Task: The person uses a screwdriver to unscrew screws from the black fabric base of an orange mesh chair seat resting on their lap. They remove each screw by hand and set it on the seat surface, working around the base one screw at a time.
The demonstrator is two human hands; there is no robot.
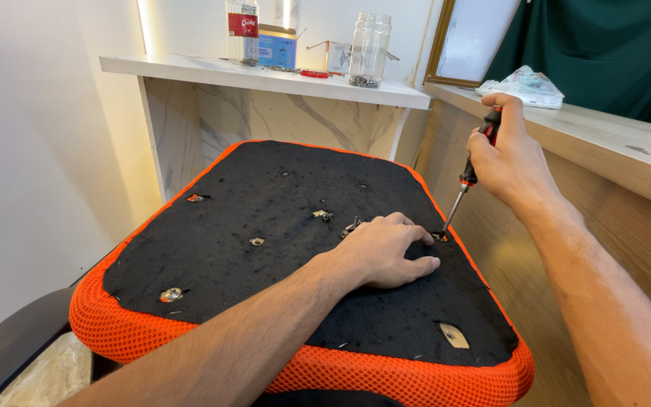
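Observation:
An upturned chair seat (265, 196) fills the middle: black fabric underside with an orange mesh rim (190, 348). Several small holes with metal fittings dot the fabric. My left hand (384, 252) lies flat on the fabric, fingers near the right edge, holding nothing. My right hand (508, 154) grips a red-and-black screwdriver (467, 177), held nearly upright. Its tip sits in a hole (440, 237) at the seat's right edge, just beyond my left fingertips. A loose metal screw or fitting (351, 226) lies just behind my left hand.
A white marble-look shelf (265, 75) behind the seat carries a clear plastic jar (370, 50), a plastic bottle (242, 30) and small boxes. A wooden counter (604, 143) runs along the right with a crumpled plastic bag (523, 85). A white wall is at the left.

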